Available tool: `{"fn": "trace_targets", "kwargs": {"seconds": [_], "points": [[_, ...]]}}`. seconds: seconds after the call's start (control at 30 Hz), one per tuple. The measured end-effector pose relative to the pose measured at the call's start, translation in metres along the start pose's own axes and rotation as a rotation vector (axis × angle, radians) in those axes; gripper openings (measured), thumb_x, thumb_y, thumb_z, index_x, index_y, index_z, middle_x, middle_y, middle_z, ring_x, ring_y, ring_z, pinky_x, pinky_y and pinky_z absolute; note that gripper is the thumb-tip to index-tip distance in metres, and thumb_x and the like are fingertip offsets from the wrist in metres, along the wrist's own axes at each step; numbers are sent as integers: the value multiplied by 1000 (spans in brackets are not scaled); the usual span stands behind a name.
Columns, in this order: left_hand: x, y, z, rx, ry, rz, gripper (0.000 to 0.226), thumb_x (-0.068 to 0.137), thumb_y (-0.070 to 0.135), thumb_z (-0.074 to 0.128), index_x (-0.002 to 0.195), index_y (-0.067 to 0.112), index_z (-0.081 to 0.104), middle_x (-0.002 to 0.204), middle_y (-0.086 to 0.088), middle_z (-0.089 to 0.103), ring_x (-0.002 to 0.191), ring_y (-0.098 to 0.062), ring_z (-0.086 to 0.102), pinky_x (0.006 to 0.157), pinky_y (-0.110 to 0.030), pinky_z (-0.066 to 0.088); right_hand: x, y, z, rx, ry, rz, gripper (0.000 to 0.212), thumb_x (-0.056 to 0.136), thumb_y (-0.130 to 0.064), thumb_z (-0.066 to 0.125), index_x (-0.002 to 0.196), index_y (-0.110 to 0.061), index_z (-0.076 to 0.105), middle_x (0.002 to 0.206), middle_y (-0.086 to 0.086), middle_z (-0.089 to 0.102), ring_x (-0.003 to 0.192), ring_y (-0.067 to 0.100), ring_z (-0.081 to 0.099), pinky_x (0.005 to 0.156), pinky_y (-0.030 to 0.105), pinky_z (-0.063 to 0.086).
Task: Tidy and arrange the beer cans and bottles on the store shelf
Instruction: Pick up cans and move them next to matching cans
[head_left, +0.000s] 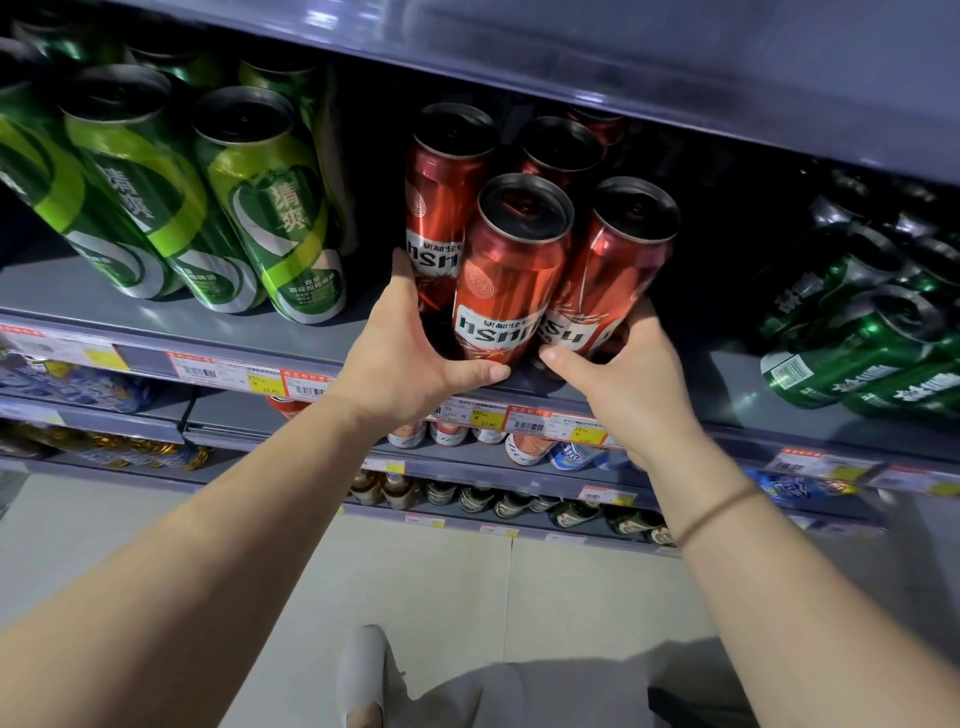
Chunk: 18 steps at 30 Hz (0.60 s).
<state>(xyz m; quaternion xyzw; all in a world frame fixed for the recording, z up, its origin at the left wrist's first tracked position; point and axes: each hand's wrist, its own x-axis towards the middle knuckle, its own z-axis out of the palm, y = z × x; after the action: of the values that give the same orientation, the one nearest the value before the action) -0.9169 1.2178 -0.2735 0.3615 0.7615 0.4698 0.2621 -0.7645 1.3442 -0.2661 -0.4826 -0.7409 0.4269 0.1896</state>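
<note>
- The left hand (410, 358) cups the front red can (511, 270), thumb under its base, fingers behind it.
- The right hand (623, 364) curls round the neighbouring red can (613, 270), fingertips hidden.
- Both cans sit at the shelf edge (363, 358); the person should press them together evenly.

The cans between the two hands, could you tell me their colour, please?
Red cans, with a white label band; head view.
</note>
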Motion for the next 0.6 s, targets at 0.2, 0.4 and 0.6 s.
{"fn": "trace_targets", "kwargs": {"seconds": [0.2,0.4,0.6], "points": [[-2,-2,6,-21,47,15,100,66,30,89,143,20,26,109,34,42,91,42,32,77,12,26,-1,-2,-1,-5,-12,-10,52,72,-31,82,113,-27,50,96,-18,59,85,-4,60,66,12,43],[-11,-1,1,-24,37,-4,59,76,17,81,123,23,45,102,23,60,90,26,52,71,5,37,-9,-5,6,-17,-44,-47,61,68,-34,83,121,-28,53,103,-16,66,94,3,61,78,23,46],[-12,-1,2,-32,68,4,69,69,24,87,124,27,45,107,20,61,97,17,57,78,-2,44,-12,-9,7,-28,-92,-56,60,70,-36,82,122,-30,53,103,-18,65,94,2,60,69,18,43]]}}
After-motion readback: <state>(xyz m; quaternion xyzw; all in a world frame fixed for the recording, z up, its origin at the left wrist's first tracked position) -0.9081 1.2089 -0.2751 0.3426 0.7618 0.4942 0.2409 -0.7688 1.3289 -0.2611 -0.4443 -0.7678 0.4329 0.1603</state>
